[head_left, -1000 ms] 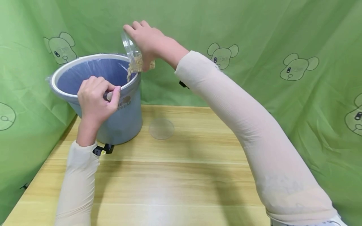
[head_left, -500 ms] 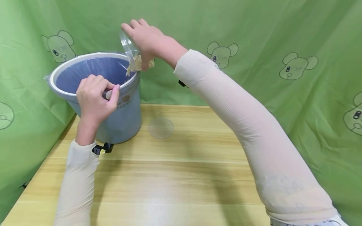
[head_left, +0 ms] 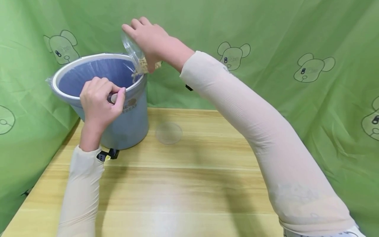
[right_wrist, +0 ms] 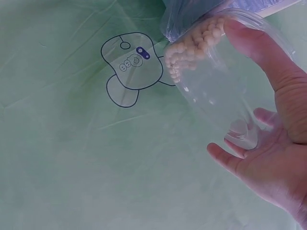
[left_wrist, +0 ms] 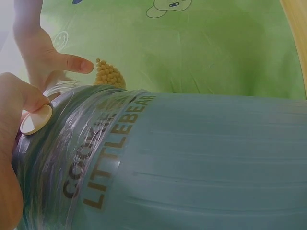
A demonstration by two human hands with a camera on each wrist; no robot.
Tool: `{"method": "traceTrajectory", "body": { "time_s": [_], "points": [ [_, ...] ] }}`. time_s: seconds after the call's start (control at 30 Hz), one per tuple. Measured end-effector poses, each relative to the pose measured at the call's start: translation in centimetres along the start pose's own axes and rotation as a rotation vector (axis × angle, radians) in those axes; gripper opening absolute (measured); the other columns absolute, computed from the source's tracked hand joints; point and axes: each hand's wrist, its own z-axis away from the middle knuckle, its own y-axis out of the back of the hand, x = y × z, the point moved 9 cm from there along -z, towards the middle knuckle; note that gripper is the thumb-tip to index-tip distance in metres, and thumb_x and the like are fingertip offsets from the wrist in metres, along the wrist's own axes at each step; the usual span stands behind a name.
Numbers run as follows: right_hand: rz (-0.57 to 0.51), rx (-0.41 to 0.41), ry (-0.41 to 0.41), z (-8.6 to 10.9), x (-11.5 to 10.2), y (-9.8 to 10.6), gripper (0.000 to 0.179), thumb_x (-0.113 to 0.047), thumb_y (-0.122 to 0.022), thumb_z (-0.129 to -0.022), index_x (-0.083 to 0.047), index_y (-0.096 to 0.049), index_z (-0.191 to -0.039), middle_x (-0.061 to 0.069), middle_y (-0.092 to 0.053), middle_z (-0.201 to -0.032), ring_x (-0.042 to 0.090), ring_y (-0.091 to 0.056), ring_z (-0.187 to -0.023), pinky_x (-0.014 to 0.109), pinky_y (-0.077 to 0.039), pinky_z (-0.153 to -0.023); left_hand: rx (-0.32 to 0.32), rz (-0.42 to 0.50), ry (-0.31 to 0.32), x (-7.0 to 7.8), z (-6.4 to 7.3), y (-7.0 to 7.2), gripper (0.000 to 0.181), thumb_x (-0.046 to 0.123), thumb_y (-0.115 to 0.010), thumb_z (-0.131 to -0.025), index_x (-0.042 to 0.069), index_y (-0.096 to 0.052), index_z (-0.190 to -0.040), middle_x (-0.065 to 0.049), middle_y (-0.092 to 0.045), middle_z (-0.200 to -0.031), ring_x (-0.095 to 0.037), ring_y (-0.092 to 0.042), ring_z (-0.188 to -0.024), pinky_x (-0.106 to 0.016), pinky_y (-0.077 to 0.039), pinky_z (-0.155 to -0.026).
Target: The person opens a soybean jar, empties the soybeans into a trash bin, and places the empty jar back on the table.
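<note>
A blue-grey bucket (head_left: 127,126), its white rim covered by a clear plastic liner, stands at the back left of the table. My right hand (head_left: 151,41) grips a clear plastic jar (right_wrist: 216,91), tipped over the bucket's right rim. Pale round bean-like pieces (right_wrist: 196,43) lie along the jar's lower side and at its mouth; in the head view some spill inside the rim. At the bucket's near side, my left hand (head_left: 99,102) pinches a dark piece with a pale round end (left_wrist: 36,120); most of it is hidden in the fist.
A clear round lid (head_left: 168,133) lies flat on the wooden table (head_left: 177,184), right of the bucket. Green cloth (head_left: 266,65) with bear drawings hangs behind and at both sides.
My right hand and the jar have moved slightly up and left, and fewer pieces show at the jar's mouth. The left hand keeps its place on the bucket.
</note>
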Motion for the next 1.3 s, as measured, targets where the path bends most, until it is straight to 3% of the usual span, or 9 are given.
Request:
{"method": "traceTrajectory", "body": {
  "time_s": [0.7,1.3],
  "points": [
    [0.132,0.001,0.038,0.1,-1.5,0.2,0.126,-0.026,-0.092,-0.066,-0.009,-0.008,-0.159,0.02,-0.025,-0.161,0.038,-0.023,-0.151,0.055,-0.04,-0.116,-0.022,-0.007,-0.001,0.0,0.0,-0.2,0.039,0.031,-0.06,-0.092,0.0,-0.064,-0.068,-0.013,-0.055,-0.06,-0.037,-0.05,-0.067,-0.052,-0.04,-0.072],
    [0.261,0.047,0.146,0.0,-4.7,-0.2,0.122,-0.013,-0.086,-0.068,-0.01,-0.007,-0.16,0.019,-0.02,-0.163,0.038,-0.017,-0.153,0.058,-0.037,-0.118,-0.029,-0.015,-0.001,0.1,0.1,-0.3,0.039,0.031,-0.06,-0.092,0.0,-0.063,-0.068,-0.013,-0.054,-0.061,-0.037,-0.05,-0.068,-0.052,-0.04,-0.072]
  ]
}}
